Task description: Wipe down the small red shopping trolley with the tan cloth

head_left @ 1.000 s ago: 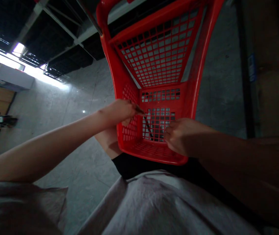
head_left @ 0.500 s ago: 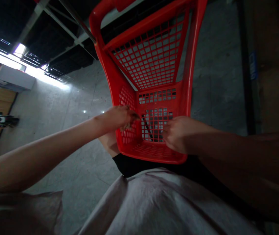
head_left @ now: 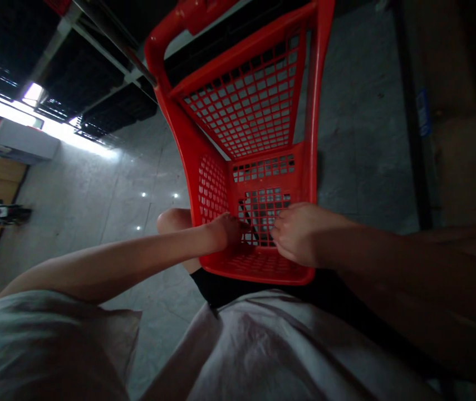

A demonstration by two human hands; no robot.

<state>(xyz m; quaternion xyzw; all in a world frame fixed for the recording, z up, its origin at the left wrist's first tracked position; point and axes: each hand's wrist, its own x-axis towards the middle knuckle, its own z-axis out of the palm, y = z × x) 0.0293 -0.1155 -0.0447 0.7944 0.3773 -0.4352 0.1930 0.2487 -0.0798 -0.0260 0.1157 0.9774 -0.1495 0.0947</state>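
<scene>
The red plastic cart [head_left: 190, 133] stands around the left grip [head_left: 232, 229] and under the right grip [head_left: 295, 234]; it looks stiff, smooth and fairly light for its bulk. Ahead of both grips, its mesh panel [head_left: 246, 100] would likely flex if pulled. Beyond that, the thick handle [head_left: 196, 19] should offer the surest hold; the rim [head_left: 313, 167] passing beneath the right grip seems second best, slippery perhaps. The right grip is curled, the left mostly obscured; whether either clamps anything, I cannot tell.
</scene>
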